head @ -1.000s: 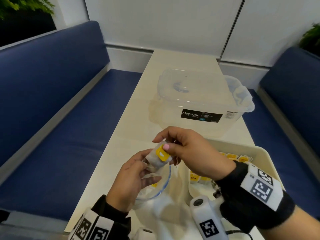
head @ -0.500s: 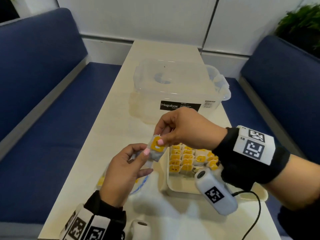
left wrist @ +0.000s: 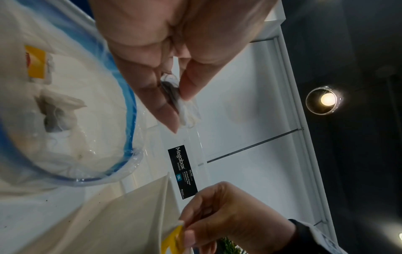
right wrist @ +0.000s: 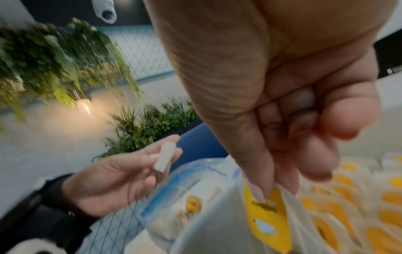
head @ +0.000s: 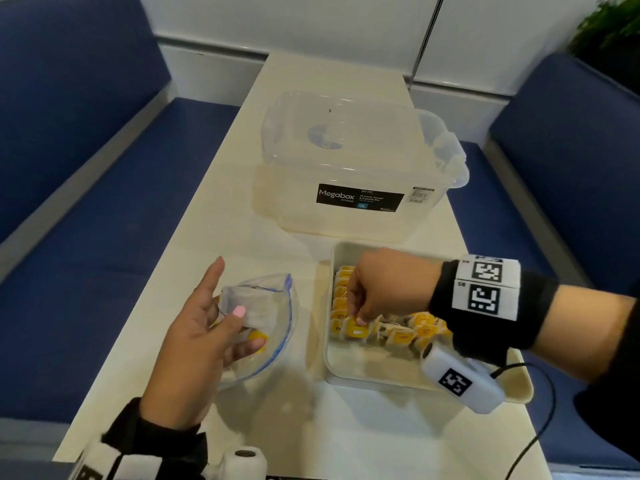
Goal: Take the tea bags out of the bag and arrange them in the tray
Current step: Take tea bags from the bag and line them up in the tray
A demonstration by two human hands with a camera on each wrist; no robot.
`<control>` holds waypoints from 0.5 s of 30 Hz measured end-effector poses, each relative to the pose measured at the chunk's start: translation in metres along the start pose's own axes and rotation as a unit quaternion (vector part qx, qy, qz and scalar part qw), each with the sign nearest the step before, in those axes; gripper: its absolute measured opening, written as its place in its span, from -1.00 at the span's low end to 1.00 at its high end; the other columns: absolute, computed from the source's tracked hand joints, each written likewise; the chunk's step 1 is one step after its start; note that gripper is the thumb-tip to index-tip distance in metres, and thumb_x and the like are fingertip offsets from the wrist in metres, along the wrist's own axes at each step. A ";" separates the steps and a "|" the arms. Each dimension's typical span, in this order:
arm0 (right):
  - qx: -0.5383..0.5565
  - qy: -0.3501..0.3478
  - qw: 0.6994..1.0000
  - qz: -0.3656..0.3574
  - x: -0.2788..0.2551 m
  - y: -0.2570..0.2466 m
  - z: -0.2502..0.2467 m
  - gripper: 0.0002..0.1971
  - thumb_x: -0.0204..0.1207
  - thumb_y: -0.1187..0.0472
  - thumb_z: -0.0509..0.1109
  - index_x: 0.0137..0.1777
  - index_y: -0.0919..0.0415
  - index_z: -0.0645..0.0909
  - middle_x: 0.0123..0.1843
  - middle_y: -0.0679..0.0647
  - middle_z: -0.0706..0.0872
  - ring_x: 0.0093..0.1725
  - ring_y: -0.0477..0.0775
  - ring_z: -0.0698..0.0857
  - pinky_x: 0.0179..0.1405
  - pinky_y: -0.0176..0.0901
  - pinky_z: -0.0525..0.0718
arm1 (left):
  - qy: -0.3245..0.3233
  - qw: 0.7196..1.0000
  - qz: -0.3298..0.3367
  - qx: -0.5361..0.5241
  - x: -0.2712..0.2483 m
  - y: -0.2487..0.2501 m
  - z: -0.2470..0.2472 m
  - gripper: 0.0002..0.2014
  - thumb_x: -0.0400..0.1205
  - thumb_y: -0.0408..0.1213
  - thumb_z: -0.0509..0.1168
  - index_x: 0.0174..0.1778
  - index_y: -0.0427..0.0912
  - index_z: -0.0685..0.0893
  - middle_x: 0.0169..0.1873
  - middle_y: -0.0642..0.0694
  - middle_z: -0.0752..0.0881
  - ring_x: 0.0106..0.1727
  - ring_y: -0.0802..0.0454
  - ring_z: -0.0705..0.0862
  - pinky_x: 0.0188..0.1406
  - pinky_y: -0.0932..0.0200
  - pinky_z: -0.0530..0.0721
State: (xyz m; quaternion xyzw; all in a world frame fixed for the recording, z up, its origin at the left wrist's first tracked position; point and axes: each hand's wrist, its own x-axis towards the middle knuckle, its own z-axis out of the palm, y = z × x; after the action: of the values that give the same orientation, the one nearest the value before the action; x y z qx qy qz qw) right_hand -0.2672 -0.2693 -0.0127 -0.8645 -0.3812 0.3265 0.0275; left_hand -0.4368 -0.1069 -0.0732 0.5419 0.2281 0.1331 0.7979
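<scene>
Our right hand (head: 377, 289) pinches a tea bag (head: 356, 330) upright at the tray's (head: 374, 375) near-left row, while our left hand (head: 204, 327), left of it, pinches another above the bag (head: 273, 341).

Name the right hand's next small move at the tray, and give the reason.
Probably let go: the right hand pinches a yellow-tagged tea bag already down in the tray, at the near-left end of the rows, so it seems placed.

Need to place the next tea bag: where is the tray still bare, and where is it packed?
Bare floor runs along the tray's near rim, below the tea bag rows, and behind them toward the Megabox. The left column and middle row are packed.
</scene>
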 end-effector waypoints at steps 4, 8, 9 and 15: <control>-0.040 -0.028 0.999 -0.001 0.016 0.003 0.017 -0.93 0.38 0.24 0.52 -0.15 0.16 0.80 -0.25 -0.02 0.80 -0.37 -0.09 0.64 -0.33 -0.27 0.62 | 0.012 1.000 -0.009 -0.002 -0.002 -0.001 -0.003 -0.39 0.63 -0.46 0.18 0.49 0.27 0.32 0.24 -0.09 0.66 0.02 -0.05 0.74 -0.31 0.21 0.77; -0.066 -0.044 0.997 0.004 0.026 0.002 0.023 -0.91 0.40 0.23 0.51 -0.12 0.20 0.79 -0.17 0.06 0.81 -0.43 -0.09 0.60 -0.38 -0.25 0.62 | 0.017 1.000 -0.014 0.007 -0.005 -0.003 -0.005 -0.39 0.62 -0.44 0.20 0.49 0.26 0.32 0.26 -0.07 0.66 -0.02 -0.04 0.78 -0.27 0.17 0.79; -0.068 -0.048 0.996 0.005 0.029 0.002 0.024 -0.95 0.40 0.24 0.50 -0.17 0.19 0.77 -0.21 0.05 0.80 -0.48 -0.11 0.59 -0.42 -0.28 0.60 | 0.017 1.000 -0.015 0.008 -0.006 -0.003 -0.006 -0.39 0.62 -0.45 0.20 0.50 0.26 0.31 0.25 -0.07 0.67 -0.04 -0.02 0.79 -0.26 0.17 0.79; -0.088 -0.056 0.994 0.015 0.038 0.001 0.027 -0.91 0.38 0.18 0.50 -0.30 0.16 0.70 -0.35 0.12 0.75 -0.46 0.02 0.65 -0.33 -0.20 0.65 | 0.016 1.000 -0.022 0.009 -0.008 -0.006 -0.006 -0.41 0.64 -0.44 0.18 0.51 0.23 0.30 0.22 -0.03 0.69 0.00 -0.04 0.77 -0.30 0.21 0.77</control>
State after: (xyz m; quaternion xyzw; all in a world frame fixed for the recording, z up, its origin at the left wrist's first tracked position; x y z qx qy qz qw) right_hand -0.2633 -0.2493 -0.0548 -0.8498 -0.3961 0.3398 -0.0746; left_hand -0.4473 -0.1078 -0.0791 0.5415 0.2537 0.1222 0.7922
